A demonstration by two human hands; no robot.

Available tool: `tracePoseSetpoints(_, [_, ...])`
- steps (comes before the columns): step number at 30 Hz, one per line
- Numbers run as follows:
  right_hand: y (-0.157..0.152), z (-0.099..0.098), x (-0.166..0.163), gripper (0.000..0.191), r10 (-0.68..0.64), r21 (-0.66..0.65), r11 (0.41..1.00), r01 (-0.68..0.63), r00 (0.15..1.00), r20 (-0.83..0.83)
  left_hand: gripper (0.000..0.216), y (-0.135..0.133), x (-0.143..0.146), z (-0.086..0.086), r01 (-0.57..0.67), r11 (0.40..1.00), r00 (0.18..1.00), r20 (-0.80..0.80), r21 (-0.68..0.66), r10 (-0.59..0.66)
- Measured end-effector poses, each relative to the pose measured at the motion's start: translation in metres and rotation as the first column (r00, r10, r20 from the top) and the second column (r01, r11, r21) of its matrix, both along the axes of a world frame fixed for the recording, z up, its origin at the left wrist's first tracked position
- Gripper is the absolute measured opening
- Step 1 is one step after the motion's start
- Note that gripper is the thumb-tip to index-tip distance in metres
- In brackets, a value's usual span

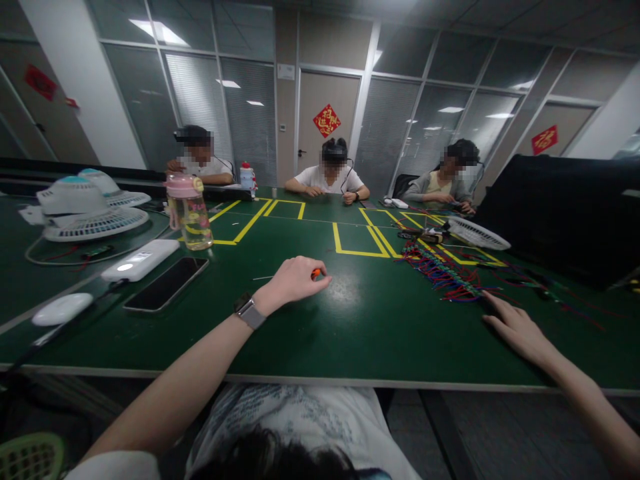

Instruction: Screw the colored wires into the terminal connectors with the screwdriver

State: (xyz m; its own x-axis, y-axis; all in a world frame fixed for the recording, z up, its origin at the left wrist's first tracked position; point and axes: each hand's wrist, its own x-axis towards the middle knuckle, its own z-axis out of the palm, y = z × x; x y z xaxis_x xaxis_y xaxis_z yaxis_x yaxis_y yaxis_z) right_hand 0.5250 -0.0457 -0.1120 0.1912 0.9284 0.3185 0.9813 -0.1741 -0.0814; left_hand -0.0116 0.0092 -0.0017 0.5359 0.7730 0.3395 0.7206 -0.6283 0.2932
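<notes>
My left hand (298, 280) is curled above the middle of the green table, a watch on its wrist. Its fingers are closed around a screwdriver, whose orange handle (315, 273) shows between them and whose thin shaft (263, 277) pokes out to the left. Off to the right, my right hand (517, 328) is stretched out low over the table with its fingers apart. Its fingertips reach the near end of a row of small green circuit boards (445, 270) with red and blue wires. Whether they touch the boards I cannot tell.
A phone (167, 285), a white power bank (141, 260), a white oval case (63, 309) and a pink-lidded bottle (193, 213) stand or lie at left, before white fans (95, 213). Yellow tape (363, 254) marks the green table (370, 333). Three people sit opposite. A black screen (565, 213) is at right.
</notes>
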Motion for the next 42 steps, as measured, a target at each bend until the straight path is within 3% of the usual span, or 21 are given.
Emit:
tracePoseSetpoints(8, [-0.002,0.005,-0.007,0.059,0.070,0.051,0.997,-0.066,0.993,-0.100,0.035,0.000,0.001,-0.001,-0.012,0.999,1.000,-0.022,0.039,0.013])
tracePoseSetpoints(14, [0.010,0.031,-0.032,0.051,0.036,0.225,0.973,-0.044,0.999,0.041,0.036,0.001,0.000,-0.002,0.003,0.999,1.000,-0.024,0.052,-0.002])
tracePoseSetpoints(19, [0.060,0.075,-0.081,0.045,0.232,0.186,0.952,-0.242,0.970,0.074,0.036,0.000,-0.001,-0.002,0.018,0.998,0.999,-0.038,0.054,-0.016])
tracePoseSetpoints(23, [0.119,0.095,-0.114,0.041,0.250,0.092,0.963,-0.254,0.967,0.055,0.037,0.000,0.000,-0.003,0.021,0.998,0.999,-0.041,0.054,-0.018])
tracePoseSetpoints(25, [0.146,0.096,-0.122,0.041,0.211,-0.017,0.977,-0.211,0.976,0.051,0.035,0.000,0.001,-0.003,0.014,0.997,0.999,-0.053,0.072,-0.010])
tracePoseSetpoints(29, [0.178,0.085,-0.123,0.041,0.143,-0.097,0.986,-0.137,0.988,0.060,0.034,-0.001,0.001,-0.004,0.015,0.997,0.998,-0.067,0.080,-0.009])
tracePoseSetpoints(35, [0.192,0.065,-0.118,0.042,0.121,-0.155,0.982,-0.106,0.988,0.093,0.033,-0.001,0.002,-0.005,0.019,0.994,0.997,-0.081,0.105,-0.010])
tracePoseSetpoints(42, [0.198,0.057,-0.112,0.040,0.138,-0.169,0.979,-0.119,0.984,0.110,0.032,0.000,0.002,-0.006,0.010,0.995,0.996,-0.086,0.099,-0.002])
